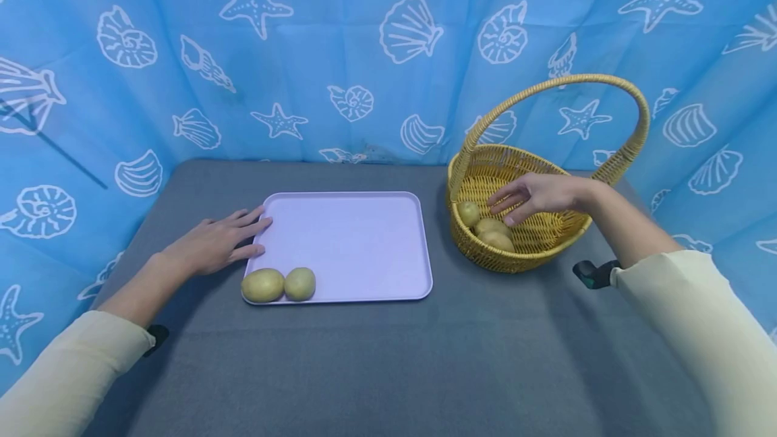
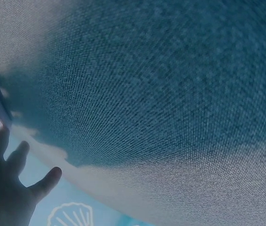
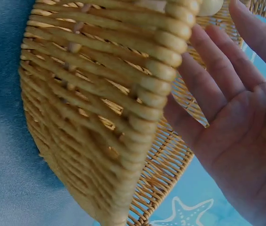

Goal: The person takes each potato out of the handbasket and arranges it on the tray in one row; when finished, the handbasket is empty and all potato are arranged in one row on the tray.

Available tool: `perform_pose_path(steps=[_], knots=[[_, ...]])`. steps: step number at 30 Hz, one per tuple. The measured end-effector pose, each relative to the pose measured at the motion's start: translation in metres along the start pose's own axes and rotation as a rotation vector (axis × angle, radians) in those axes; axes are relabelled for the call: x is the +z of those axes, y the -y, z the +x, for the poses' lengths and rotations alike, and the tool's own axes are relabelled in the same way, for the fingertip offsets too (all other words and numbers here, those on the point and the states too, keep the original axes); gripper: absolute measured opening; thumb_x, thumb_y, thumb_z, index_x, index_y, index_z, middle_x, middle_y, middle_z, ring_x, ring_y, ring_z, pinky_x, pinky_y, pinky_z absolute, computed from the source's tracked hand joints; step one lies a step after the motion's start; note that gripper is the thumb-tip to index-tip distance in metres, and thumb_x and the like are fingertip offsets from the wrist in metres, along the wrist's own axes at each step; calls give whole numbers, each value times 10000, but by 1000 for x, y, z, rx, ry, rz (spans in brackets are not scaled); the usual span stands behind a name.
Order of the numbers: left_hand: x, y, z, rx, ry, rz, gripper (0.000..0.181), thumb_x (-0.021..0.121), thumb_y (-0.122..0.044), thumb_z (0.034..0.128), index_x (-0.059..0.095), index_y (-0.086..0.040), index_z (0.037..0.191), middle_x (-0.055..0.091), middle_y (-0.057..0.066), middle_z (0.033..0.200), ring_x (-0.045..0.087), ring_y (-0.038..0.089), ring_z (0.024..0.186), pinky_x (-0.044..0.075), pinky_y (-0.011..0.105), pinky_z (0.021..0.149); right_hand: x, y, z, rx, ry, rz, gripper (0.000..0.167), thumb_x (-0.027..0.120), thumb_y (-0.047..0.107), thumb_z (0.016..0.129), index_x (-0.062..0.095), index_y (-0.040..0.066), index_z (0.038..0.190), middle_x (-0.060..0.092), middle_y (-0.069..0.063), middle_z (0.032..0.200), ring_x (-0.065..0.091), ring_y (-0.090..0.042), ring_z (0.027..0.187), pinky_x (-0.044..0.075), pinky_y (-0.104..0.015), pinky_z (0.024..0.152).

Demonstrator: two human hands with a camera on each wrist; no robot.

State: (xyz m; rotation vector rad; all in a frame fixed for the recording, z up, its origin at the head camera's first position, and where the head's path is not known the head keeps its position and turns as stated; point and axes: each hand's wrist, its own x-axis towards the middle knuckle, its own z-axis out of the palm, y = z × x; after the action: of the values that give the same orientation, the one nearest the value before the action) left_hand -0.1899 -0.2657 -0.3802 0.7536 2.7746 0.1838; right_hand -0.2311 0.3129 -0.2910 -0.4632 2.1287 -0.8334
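Note:
In the head view, a lilac tray (image 1: 346,241) lies on the grey cloth with two potatoes (image 1: 263,285) (image 1: 300,284) at its near left corner. My left hand (image 1: 212,243) rests at the tray's left edge, fingers spread. On the right stands a yellow wicker basket (image 1: 516,263) with a tall handle, several potatoes (image 1: 496,240) at its left side. My right hand (image 1: 540,195) hangs over the basket's opening with relaxed fingers, holding nothing. The right wrist view shows the open palm (image 3: 241,117) beside the basket rim (image 3: 152,94). In the left wrist view, spread fingers (image 2: 18,157) show at the lower left.
A blue curtain (image 1: 346,52) with white shells and starfish hangs behind the table and along both sides. The basket's arched handle (image 1: 577,78) rises above my right hand. Grey cloth (image 1: 388,363) covers the table in front of the tray and basket.

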Motion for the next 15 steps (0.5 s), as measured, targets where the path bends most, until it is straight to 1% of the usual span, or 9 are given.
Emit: perform_pose_path(steps=[6,11,15], knots=[[0,0,1,-9,4,0,700,434,-544,1025,300,-124,1570,207,167,1633,198,486,1458,171,781,1054,-7,-1,5,85,95,13,649,662,178,960,365,-24,1500,403,-255,1518,385,-398,1405,351,-512,1127],[0,0,0,-12,10,1,702,433,-544,1026,294,-126,1572,201,167,1635,193,489,1458,168,780,1054,-8,1,12,131,146,-5,671,667,235,957,362,30,1519,383,-249,1533,381,-414,1402,389,-558,1086],[1,1,0,-7,8,3,704,435,-546,1024,295,-124,1571,205,167,1634,195,490,1457,170,783,1050,-9,1,17,171,184,36,664,654,219,967,346,41,1527,374,-264,1532,390,-427,1389,406,-579,1063]])
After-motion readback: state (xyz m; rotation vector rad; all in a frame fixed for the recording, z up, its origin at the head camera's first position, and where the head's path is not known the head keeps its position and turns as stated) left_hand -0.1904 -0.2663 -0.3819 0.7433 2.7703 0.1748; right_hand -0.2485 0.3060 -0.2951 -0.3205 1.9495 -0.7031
